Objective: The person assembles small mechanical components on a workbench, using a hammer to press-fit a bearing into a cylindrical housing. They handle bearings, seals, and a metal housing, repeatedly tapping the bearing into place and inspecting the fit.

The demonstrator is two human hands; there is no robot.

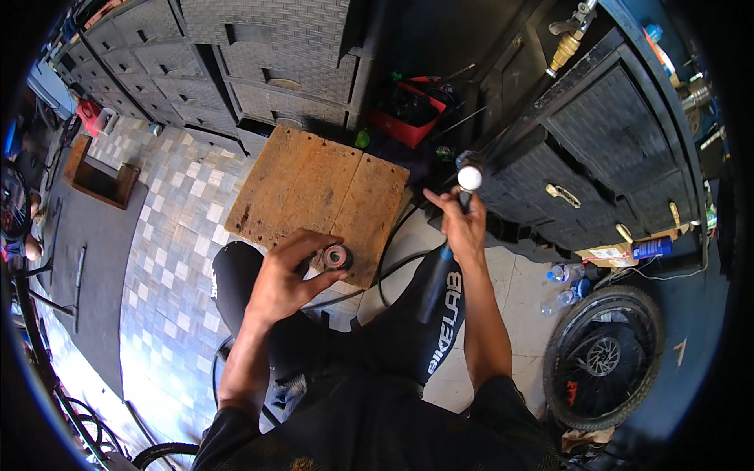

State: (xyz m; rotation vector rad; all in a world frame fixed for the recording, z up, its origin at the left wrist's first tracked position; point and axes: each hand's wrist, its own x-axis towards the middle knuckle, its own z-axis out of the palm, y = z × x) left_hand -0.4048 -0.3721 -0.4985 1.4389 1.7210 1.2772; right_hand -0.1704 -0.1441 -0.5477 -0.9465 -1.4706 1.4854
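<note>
While fingers pinch it, the round bearing looks reddish.

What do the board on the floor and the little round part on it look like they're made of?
The board looks like bare, unfinished wood: visible grain, plank seams, dark stains. The round part under the left hand looks like metal, a dull grey ring with a reddish centre, though it's too small to be sure.

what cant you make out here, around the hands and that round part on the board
Head view, the only one:
- Round part: the left hand covers its near side; its type is too small to tell.
- Tool in the right hand: the grip hides the handle; its pale round end is blurred.
- Wooden board: what supports it is hidden beneath.
- Wheel: dark, with fisheye distortion.
</note>
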